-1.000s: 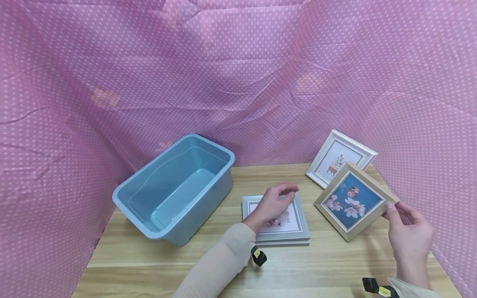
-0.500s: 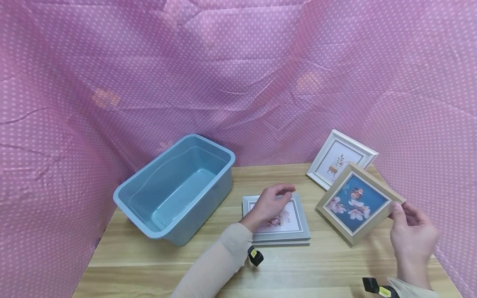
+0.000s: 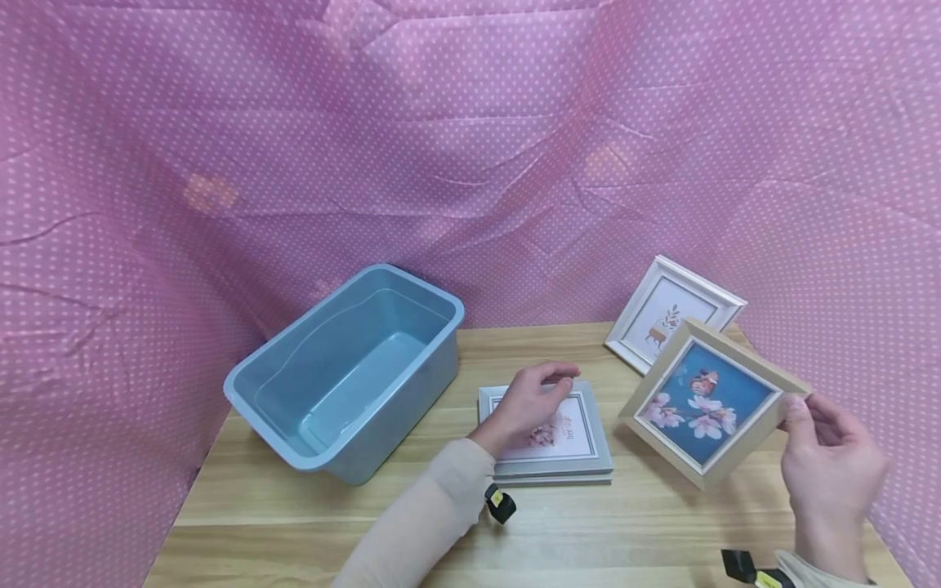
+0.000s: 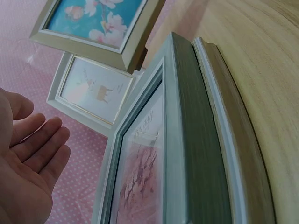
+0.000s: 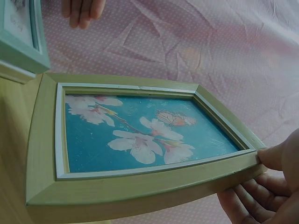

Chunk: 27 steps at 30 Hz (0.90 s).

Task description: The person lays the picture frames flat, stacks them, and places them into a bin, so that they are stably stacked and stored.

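My right hand (image 3: 834, 465) pinches one corner of a beige picture frame (image 3: 671, 463) with a blue picture of pink blossoms and a butterfly. In the right wrist view the thumb lies on top of that frame's corner, the fingers beneath. My left hand (image 3: 528, 406) hovers palm inward over a grey-green picture frame (image 3: 601, 441); the left wrist view shows its fingers (image 4: 44, 144) relaxed and holding nothing. Under the grey-green frame lies another frame (image 4: 233, 154), seen only by its edge. A white picture frame (image 3: 632, 351) sits at the back right, partly hidden behind the beige one.
A blue-grey plastic bin (image 3: 434, 355) stands on the left of the wooden table (image 3: 544, 539), with nothing visible inside. Pink dotted cloth (image 3: 485, 163) hangs behind the table and along both sides.
My right hand has moved slightly right and toward me, lifting and tilting the beige picture frame's held corner. The left hand has drifted slightly left; the stacked frames stay put.
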Motion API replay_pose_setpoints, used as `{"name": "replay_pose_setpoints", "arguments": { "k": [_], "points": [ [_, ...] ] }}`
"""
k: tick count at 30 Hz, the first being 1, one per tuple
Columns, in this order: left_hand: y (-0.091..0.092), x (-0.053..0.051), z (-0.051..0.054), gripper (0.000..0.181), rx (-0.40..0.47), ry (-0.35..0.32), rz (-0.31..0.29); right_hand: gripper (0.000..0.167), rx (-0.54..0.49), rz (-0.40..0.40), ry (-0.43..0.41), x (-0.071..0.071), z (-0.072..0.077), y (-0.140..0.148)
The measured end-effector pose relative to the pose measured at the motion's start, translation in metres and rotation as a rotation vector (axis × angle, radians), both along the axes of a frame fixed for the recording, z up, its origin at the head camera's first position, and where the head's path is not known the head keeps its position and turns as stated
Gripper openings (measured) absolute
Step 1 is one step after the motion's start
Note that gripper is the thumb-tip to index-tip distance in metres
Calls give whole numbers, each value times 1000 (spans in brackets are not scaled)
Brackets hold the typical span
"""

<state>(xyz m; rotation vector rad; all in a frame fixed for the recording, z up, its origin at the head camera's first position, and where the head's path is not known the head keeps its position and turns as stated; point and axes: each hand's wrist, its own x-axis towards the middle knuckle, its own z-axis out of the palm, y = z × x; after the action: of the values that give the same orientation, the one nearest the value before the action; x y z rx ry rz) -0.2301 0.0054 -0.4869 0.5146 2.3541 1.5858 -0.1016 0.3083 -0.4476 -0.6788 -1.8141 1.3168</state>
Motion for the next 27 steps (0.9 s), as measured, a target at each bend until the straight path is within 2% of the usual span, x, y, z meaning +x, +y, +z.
{"name": "replay_pose_setpoints", "arguments": {
  "k": [5, 11, 17, 27],
  "points": [
    [-2, -1, 1, 32, 14, 18, -18, 15, 34, 2, 1, -1, 7, -3],
    [-3, -1, 0, 35, 18, 47, -66, 35, 57, -4, -43, -4, 15, -8],
    [-3, 0, 0, 40, 15, 71, -101, 34, 32, 43, -7, -9, 24, -13],
    [-6, 1, 1, 44, -2, 42, -134, 30, 57, 110, 16, -17, 34, -30]
  ]
}}
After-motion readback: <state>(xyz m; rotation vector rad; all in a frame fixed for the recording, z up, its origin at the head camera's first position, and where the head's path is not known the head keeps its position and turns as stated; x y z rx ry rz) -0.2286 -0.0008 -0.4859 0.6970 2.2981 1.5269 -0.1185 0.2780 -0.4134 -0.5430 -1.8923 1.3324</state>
